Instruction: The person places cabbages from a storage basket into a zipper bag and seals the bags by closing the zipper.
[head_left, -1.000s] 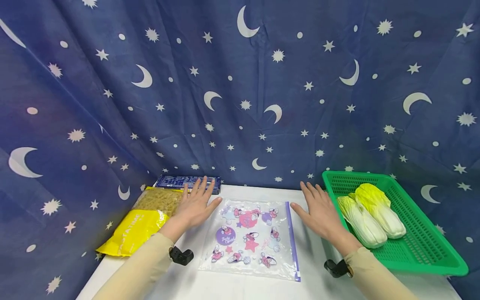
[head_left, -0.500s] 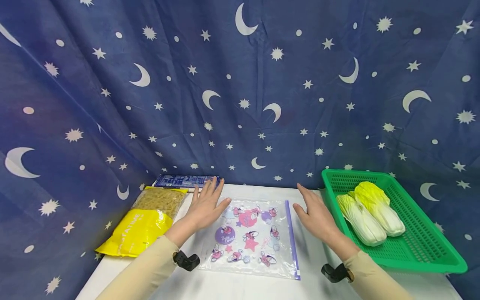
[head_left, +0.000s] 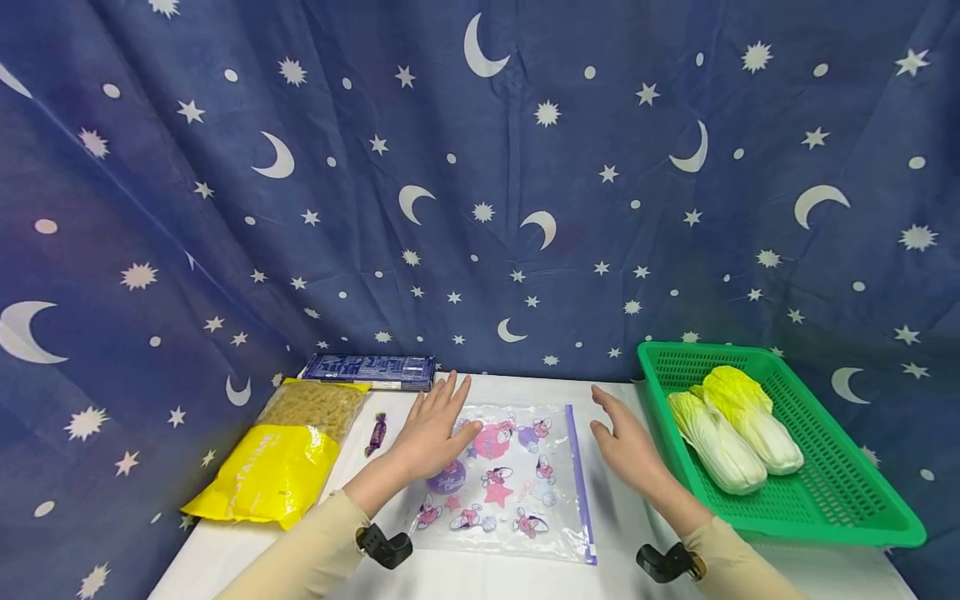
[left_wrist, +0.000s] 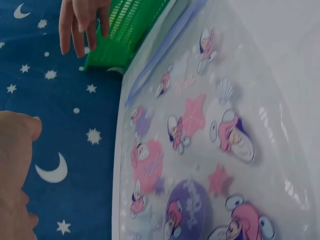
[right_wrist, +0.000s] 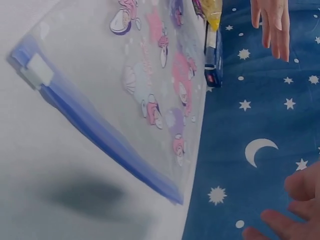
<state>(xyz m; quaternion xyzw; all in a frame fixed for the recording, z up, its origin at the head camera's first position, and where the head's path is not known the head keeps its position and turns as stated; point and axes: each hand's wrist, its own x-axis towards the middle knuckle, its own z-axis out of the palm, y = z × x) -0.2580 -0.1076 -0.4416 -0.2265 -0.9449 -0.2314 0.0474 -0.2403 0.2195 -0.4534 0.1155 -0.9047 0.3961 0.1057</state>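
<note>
A clear zip bag (head_left: 517, 492) printed with pink and purple cartoon figures lies flat on the white table, its purple slider edge on the right. Over the bag's left side hovers my left hand (head_left: 431, 433), fingers straight and holding nothing. My right hand (head_left: 630, 446) hangs above the table between the bag's slider edge and the green basket, its fingers extended and free of any object. In the right wrist view the white slider (right_wrist: 40, 71) sits at one end of the purple strip (right_wrist: 110, 145).
Left of the bag are a yellow pasta packet (head_left: 281, 467), a small purple wrapped candy (head_left: 377, 434) and a dark blue flat package (head_left: 371, 372) at the back. A green basket (head_left: 847, 500) at right holds two napa cabbages (head_left: 720, 442). A starry curtain (head_left: 480, 167) stands behind.
My left hand has moved right, from beside the pasta packet to over the bag, uncovering the wrapped candy. My right hand has shifted only slightly. The objects lie as before.
</note>
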